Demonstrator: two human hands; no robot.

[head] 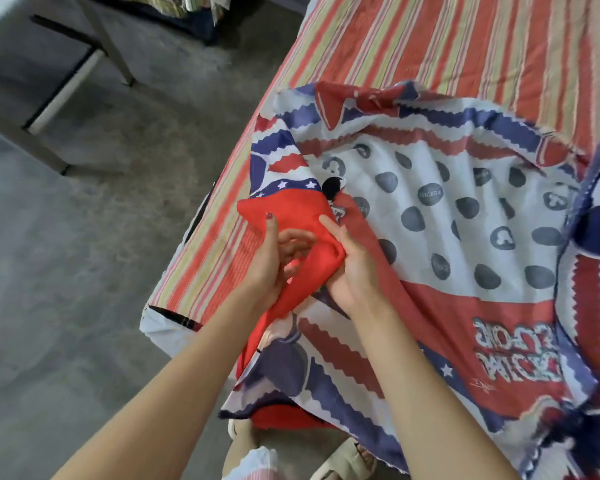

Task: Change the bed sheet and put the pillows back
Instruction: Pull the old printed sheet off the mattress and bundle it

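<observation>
At the corner of the bed, a red, white and blue printed sheet (447, 216) lies bunched up on top of the striped sheet (430, 39) that covers the mattress. The left hand (274, 258) pinches a red fold of the printed sheet with its thumb on top and fingers curled under. The right hand (354, 268) grips the same fold just beside it. Part of the printed sheet hangs down over the bed edge. A metal frame (66, 88) stands on the gray floor (84, 271), well apart from the bed
</observation>
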